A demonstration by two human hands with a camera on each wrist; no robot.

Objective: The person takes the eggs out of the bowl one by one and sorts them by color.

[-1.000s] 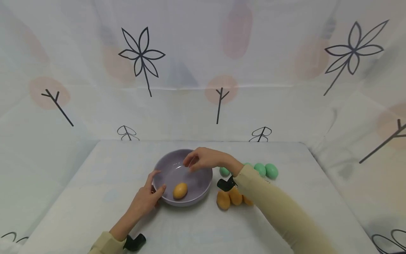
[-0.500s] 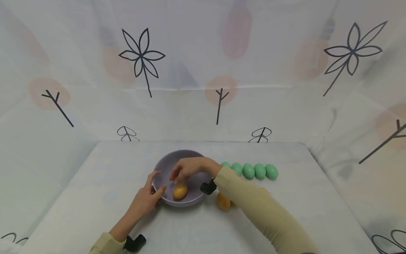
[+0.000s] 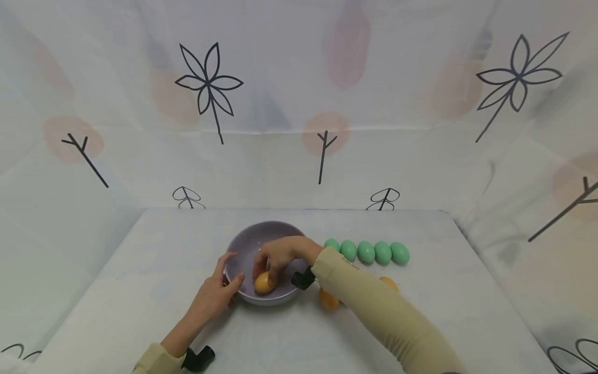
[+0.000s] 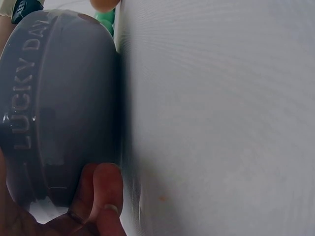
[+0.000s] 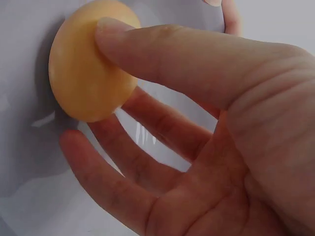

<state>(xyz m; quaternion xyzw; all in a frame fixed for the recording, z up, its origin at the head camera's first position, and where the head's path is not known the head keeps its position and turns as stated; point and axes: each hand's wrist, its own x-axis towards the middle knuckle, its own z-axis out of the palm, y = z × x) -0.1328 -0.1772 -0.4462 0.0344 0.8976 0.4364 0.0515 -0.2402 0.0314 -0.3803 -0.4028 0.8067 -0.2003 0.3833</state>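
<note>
A grey-purple bowl (image 3: 244, 238) stands on the white table with one orange egg (image 3: 263, 283) inside it. My right hand (image 3: 267, 268) reaches down into the bowl, and its thumb (image 5: 197, 54) lies on the orange egg (image 5: 81, 73) while the fingers pass under and beside it. My left hand (image 3: 223, 279) grips the bowl's near left rim. In the left wrist view a fingertip (image 4: 106, 189) presses the bowl's outer wall (image 4: 59, 98), which bears raised letters.
Several green eggs (image 3: 366, 251) lie in a row right of the bowl. Orange eggs (image 3: 328, 299) lie on the table in front of them, partly hidden by my right sleeve (image 3: 374, 306). Patterned white cloth walls in the table.
My right hand has come down from over the bowl's far side and closed on the orange egg. The left hand and the bowl have stayed put.
</note>
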